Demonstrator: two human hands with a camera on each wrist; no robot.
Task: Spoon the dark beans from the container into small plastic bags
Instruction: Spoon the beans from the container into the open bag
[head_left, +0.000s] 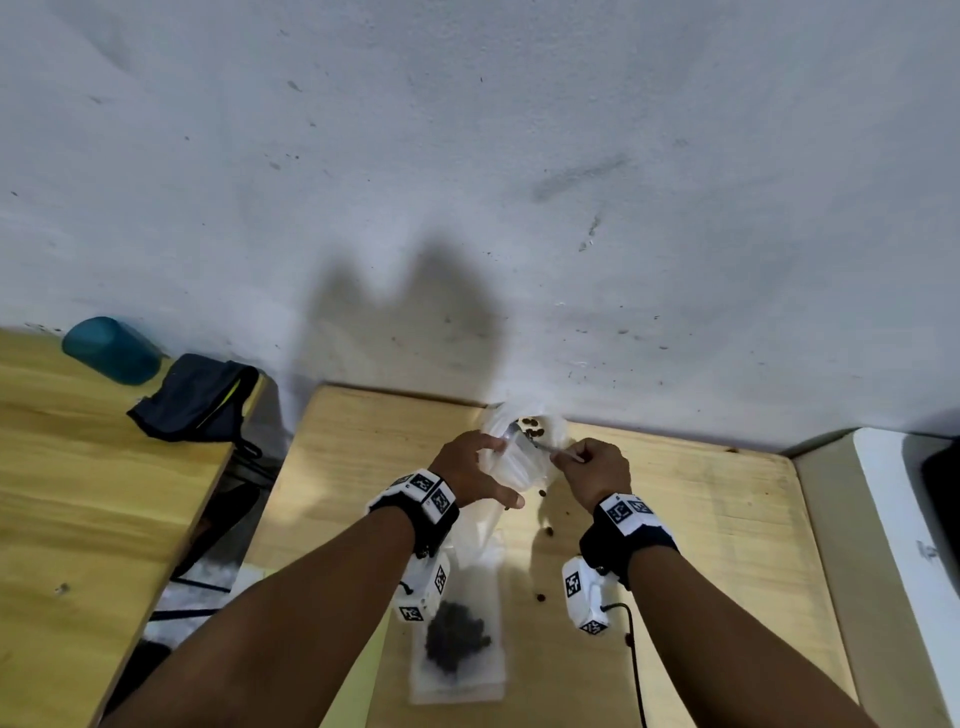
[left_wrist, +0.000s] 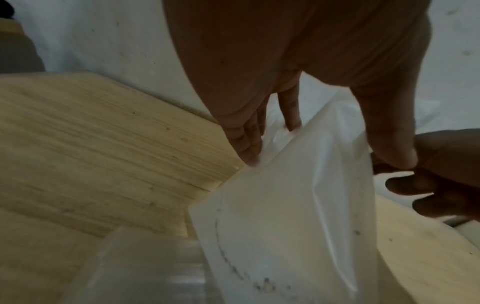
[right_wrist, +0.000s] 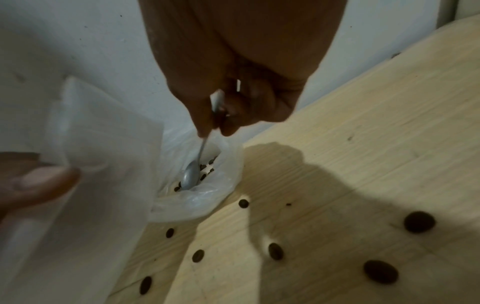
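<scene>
My left hand (head_left: 504, 472) grips a small translucent plastic bag (head_left: 511, 462) upright over the table, fingers (left_wrist: 249, 150) on one side and thumb on the other. My right hand (head_left: 563, 456) pinches the handle of a metal spoon (right_wrist: 191, 176). The spoon's bowl is down inside the plastic-lined container (right_wrist: 207, 197) by the wall, among a few dark beans (right_wrist: 203, 175). The held bag (right_wrist: 91, 164) stands just left of the container. In the left wrist view the bag (left_wrist: 285, 205) looks almost empty, with only specks at its bottom.
A filled bag of dark beans (head_left: 457, 644) lies on the wooden table (head_left: 701, 519) near me, under my left wrist. Several loose beans (right_wrist: 418, 222) are scattered on the table to the right of the container. A second table at the left holds a teal cup (head_left: 111, 351) and a dark pouch (head_left: 195, 395).
</scene>
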